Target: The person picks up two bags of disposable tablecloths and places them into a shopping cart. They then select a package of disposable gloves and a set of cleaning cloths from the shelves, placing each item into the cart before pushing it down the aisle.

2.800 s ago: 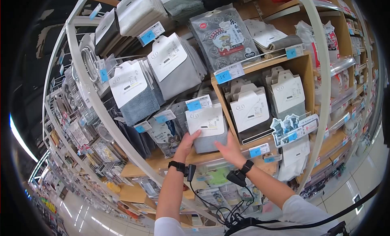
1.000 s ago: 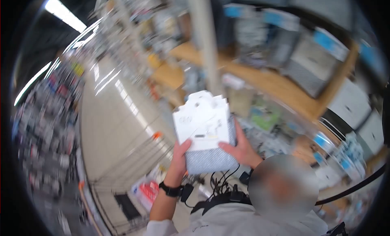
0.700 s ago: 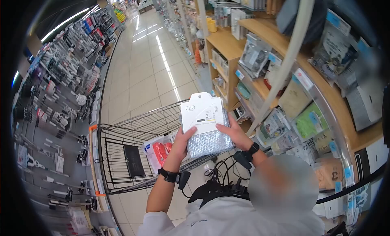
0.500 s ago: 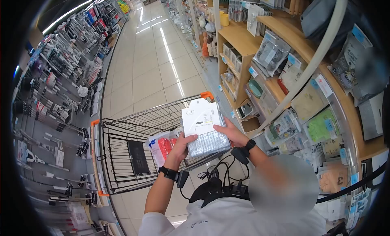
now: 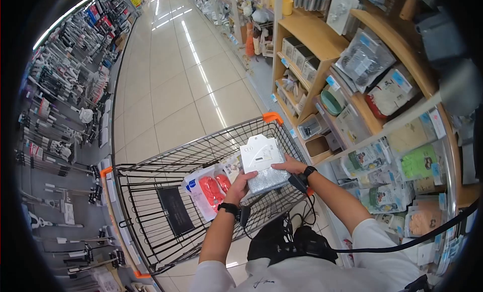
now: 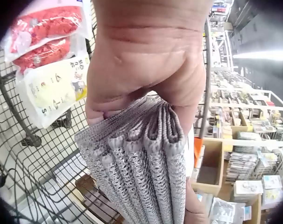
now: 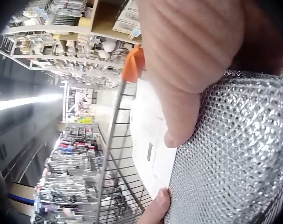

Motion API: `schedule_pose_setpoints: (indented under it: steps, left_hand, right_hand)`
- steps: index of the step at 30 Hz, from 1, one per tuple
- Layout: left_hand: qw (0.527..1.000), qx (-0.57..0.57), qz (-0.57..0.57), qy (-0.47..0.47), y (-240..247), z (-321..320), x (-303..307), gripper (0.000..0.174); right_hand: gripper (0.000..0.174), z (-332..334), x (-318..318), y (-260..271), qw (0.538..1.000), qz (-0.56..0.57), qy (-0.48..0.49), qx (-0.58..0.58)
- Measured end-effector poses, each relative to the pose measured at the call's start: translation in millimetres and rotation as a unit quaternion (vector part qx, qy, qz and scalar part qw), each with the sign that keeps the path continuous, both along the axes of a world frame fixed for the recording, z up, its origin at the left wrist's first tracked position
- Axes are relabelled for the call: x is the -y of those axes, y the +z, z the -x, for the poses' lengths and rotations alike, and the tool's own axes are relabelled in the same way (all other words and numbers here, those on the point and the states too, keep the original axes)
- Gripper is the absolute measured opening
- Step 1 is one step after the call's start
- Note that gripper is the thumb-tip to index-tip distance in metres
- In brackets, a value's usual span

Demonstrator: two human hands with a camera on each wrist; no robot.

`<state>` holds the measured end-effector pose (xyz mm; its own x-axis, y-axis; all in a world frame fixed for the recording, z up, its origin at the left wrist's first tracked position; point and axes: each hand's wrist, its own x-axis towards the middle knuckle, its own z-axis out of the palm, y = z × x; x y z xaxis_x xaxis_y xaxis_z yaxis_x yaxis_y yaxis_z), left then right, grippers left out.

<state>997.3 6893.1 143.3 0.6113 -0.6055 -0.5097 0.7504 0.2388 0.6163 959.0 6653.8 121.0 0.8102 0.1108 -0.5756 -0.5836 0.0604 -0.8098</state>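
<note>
Cloth pack (image 5: 261,162), grey, clamped by left hand (image 5: 244,185) at bottom, right hand (image 5: 288,165) at side; cart (image 5: 146,201) underneath.

The folded cloth (image 5: 269,179) in my grip is silver-grey, with a small honeycomb pattern of raised dots all over. Its card (image 5: 259,153) is plain white with a little dark print. The cart (image 5: 136,201) is of black wire, with orange corners (image 5: 271,117). At nine o'clock from the cloth lies a packet (image 5: 209,189), white with red pieces. The floor (image 5: 171,91) is of cream tiles in a square grid. At two o'clock the shelves (image 5: 322,40) are light brown wood, with blue price tags (image 5: 330,82), a green bowl (image 5: 332,102) and a yellow cup (image 5: 287,5). My wrist straps (image 5: 229,208) are black.
</note>
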Motion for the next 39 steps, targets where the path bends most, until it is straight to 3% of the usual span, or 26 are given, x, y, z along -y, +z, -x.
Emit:
schedule_pose_setpoints:
  steps: [4, 6, 9, 12, 14, 16, 18, 20, 24, 25, 28, 30, 31, 32, 33, 34, 35, 36, 37, 39]
  left_hand:
    - [0.997, -0.074, -0.018, 0.012, -68.9, -16.7, 3.3, 0.056]
    - [0.994, -0.046, -0.072, 0.067, -102.3, -25.0, 10.0, 0.056]
    - [0.991, -0.056, -0.083, 0.088, -124.7, -34.2, 11.6, 0.057]
    - [0.991, -0.054, -0.107, 0.068, -154.0, -41.7, 19.0, 0.058]
    - [0.983, -0.010, -0.177, 0.055, -175.2, -42.0, 28.1, 0.056]
    - [0.980, -0.023, -0.188, 0.067, -201.2, -38.1, 37.1, 0.053]
    - [0.981, -0.010, -0.176, 0.076, -222.8, -34.2, 41.1, 0.058]
    - [0.979, -0.017, -0.183, 0.088, -237.4, -31.5, 44.9, 0.058]
    - [0.964, 0.012, -0.257, 0.065, -262.0, -26.8, 49.3, 0.061]
    - [0.954, 0.020, -0.295, 0.056, -265.5, -26.6, 50.6, 0.063]
    - [0.945, -0.003, -0.303, 0.121, -266.4, -27.9, 50.9, 0.053]
    - [0.962, -0.061, -0.197, 0.181, -258.9, -34.2, 40.1, 0.055]
    - [0.956, -0.073, -0.223, 0.177, -254.2, -35.7, 33.9, 0.058]
    - [0.947, -0.057, -0.245, 0.202, -262.0, -35.5, 28.0, 0.045]
    - [0.952, -0.036, -0.256, 0.163, -255.9, -41.1, 16.3, 0.027]
    - [0.968, -0.013, -0.194, 0.161, -208.4, -48.0, 18.2, 0.015]
    - [0.979, -0.028, -0.168, 0.109, -195.3, -55.7, 7.3, 0.027]
    - [0.960, -0.096, -0.200, 0.170, -183.7, -58.7, 7.0, 0.043]
    - [0.972, -0.097, -0.154, 0.148, -160.0, -66.6, 3.4, 0.055]
    - [0.981, -0.033, -0.115, 0.152, -111.6, -76.8, 8.0, 0.056]
  right_hand:
    - [0.086, -18.4, -3.3, -46.9, 0.998, 0.044, -0.003, -0.041]
    - [0.087, -27.0, -7.6, -86.5, 0.993, 0.094, -0.041, -0.058]
    - [0.090, -31.2, -11.7, -95.3, 0.992, 0.037, -0.092, -0.077]
    - [0.094, -33.5, -3.5, -148.5, 0.990, 0.006, -0.115, -0.086]
    - [0.095, -36.2, 4.7, -179.9, 0.986, 0.077, -0.115, -0.093]
    - [0.095, -41.1, 9.7, -195.0, 0.985, 0.092, -0.112, -0.098]
    - [0.085, -43.8, 10.3, -203.4, 0.983, 0.160, -0.079, -0.042]
    - [0.084, -48.0, 8.8, -206.9, 0.985, 0.144, -0.082, -0.056]
    - [0.087, -50.5, 2.6, -224.7, 0.989, 0.107, -0.093, -0.031]
    - [0.090, -49.0, -1.1, -228.7, 0.981, 0.168, -0.083, -0.042]
    - [0.095, -60.1, -17.4, -221.6, 0.959, 0.269, -0.083, -0.034]
    - [0.097, -70.6, -24.2, -204.4, 0.933, 0.346, -0.103, -0.007]
    - [0.097, -77.1, -27.2, -192.4, 0.939, 0.331, -0.094, -0.005]
    - [0.097, -83.1, -34.0, -168.7, 0.946, 0.311, -0.090, 0.014]
    - [0.098, -87.6, -40.1, -143.9, 0.950, 0.295, -0.091, 0.035]
    - [0.087, -89.3, -39.4, -152.9, 0.968, 0.218, -0.079, 0.098]
    - [0.082, -87.8, -46.1, -140.4, 0.960, 0.253, -0.071, 0.100]
    - [0.081, -87.3, -44.5, -80.7, 0.973, 0.222, -0.039, 0.048]
    - [0.081, -83.6, -40.1, -72.5, 0.979, 0.192, 0.000, 0.074]
    - [0.079, -68.3, -20.7, -16.4, 0.985, 0.126, 0.047, 0.106]
